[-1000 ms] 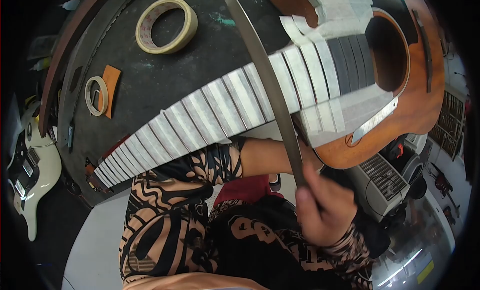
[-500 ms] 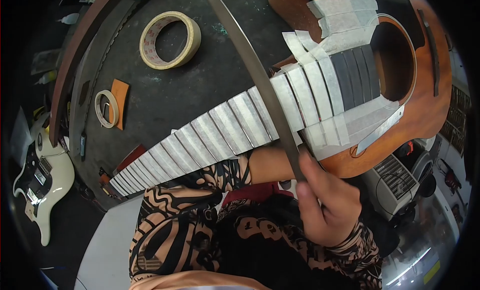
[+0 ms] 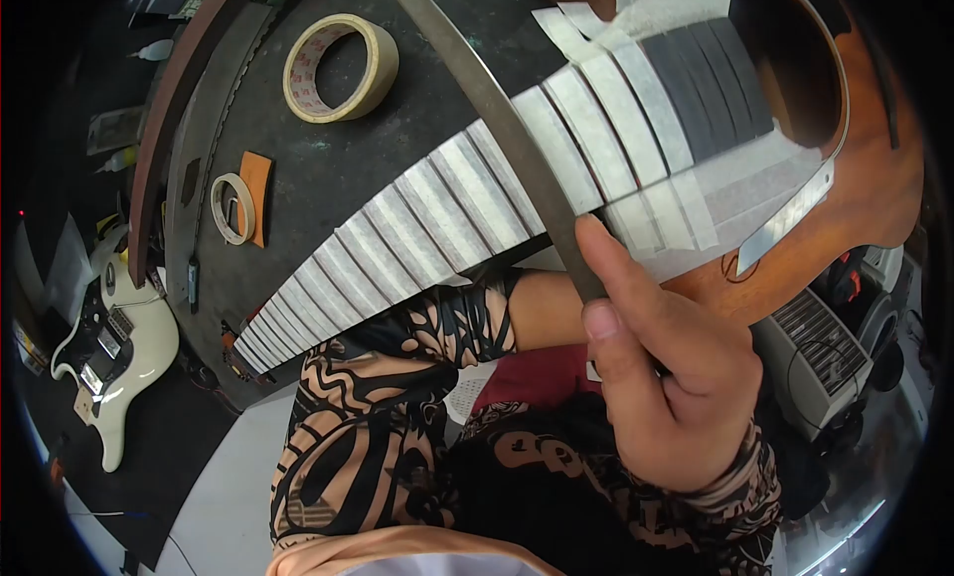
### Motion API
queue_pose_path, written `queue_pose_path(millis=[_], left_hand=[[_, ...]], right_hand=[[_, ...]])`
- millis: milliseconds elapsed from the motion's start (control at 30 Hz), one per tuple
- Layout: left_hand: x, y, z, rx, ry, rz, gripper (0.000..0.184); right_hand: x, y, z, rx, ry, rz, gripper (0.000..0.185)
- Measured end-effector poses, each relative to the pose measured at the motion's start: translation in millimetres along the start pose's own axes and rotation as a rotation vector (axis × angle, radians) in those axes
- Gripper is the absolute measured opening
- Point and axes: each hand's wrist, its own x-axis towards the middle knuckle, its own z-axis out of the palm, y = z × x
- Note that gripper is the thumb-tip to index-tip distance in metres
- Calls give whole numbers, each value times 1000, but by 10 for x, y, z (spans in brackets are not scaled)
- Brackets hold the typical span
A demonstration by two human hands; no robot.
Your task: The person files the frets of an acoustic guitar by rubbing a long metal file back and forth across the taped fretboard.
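Note:
My right hand is closed around the near end of a long flat metal file, index finger stretched along it. The file lies across the neck of an acoustic guitar, above the fretboard. White masking tape covers the wood between the frets, leaving thin dark lines. Close to the soundhole, several dark strips take the place of the white tape. My left forearm reaches beneath the neck, which hides the left hand.
On the dark bench stand a large tape roll and a small tape roll, the latter beside an orange piece. A cream electric guitar body lies at left. A metal ruler-like strip rests on the guitar top.
The right hand has pushed the file away across the neck, so its index fingertip now reaches the fretboard's near edge. The whole view has also shifted slightly.

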Motion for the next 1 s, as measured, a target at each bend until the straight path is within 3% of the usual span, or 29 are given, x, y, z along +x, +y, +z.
queue_pose_path(millis=[267,433,467,567,767,833,1000], left_hand=[[-15,1,20,8,8,8,18],[-4,25,47,18,8,18,19],[3,30,52,25,8,18,19],[22,49,61,25,10,17,19],[93,27,81,49,48,24,20],[121,19,60,55,70,23,20],[174,4,109,56,83,25,20]], right_hand=[[-1517,622,-35,-219,76,-43,47],[-735,259,-49,-173,-17,-2,53],[-458,231,-5,-137,31,-65,40],[-88,159,-1,-198,-62,-47,41],[-1150,442,-31,-177,55,-49,52],[-1455,460,-113,-279,42,-19,40],[-746,198,-33,-367,15,-36,54]])
